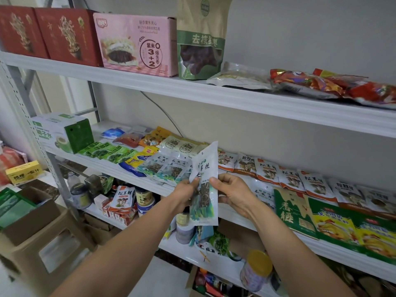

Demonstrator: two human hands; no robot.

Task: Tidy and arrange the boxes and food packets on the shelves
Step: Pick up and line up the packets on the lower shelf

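While left hand (pixel 186 193), right hand (pixel 231 192) fingers pinch edges, glossy flat packet (pixel 205 166) upright.

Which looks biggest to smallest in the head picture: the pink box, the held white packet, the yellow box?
Largest: pink box.
Next: white packet, though nearness to the camera enlarges it.
Smallest: yellow box.

Brown plastic stool (pixel 27 254) lower left, black cable (pixel 165 114) on white wall, yellow-lidded jar (pixel 256 272) below
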